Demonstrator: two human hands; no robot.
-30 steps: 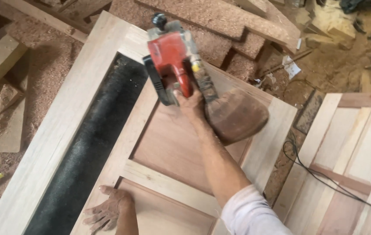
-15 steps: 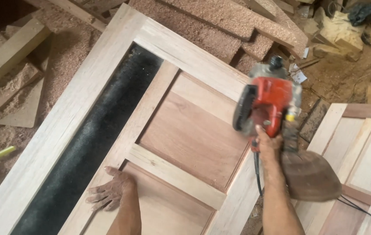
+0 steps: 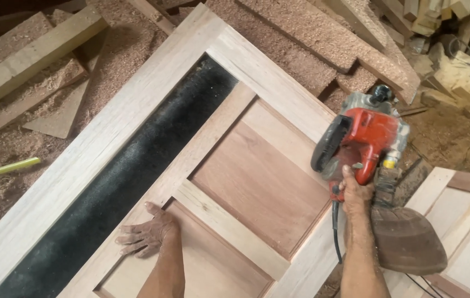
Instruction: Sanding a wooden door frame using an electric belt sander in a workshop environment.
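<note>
A pale wooden door (image 3: 135,110) with reddish inset panels lies flat below me, with a long dark opening down its left half. My left hand (image 3: 144,234) rests flat, fingers spread, on the door's middle upright. My right hand (image 3: 356,190) grips the handle of a red and grey belt sander (image 3: 364,140) held at the door's right edge. A brown dust bag (image 3: 406,237) hangs from the sander beside my right forearm, and a black cord runs down by my wrist.
Sawdust-covered boards and offcuts (image 3: 312,33) are piled behind the door. A second panelled door (image 3: 466,221) lies at the right. Loose planks (image 3: 31,55) and a yellow-green strip (image 3: 3,170) lie on the sawdust at the left.
My right hand has carried the sander from the top rail of the door over to its right edge. My left hand has stayed pressed on the middle upright.
</note>
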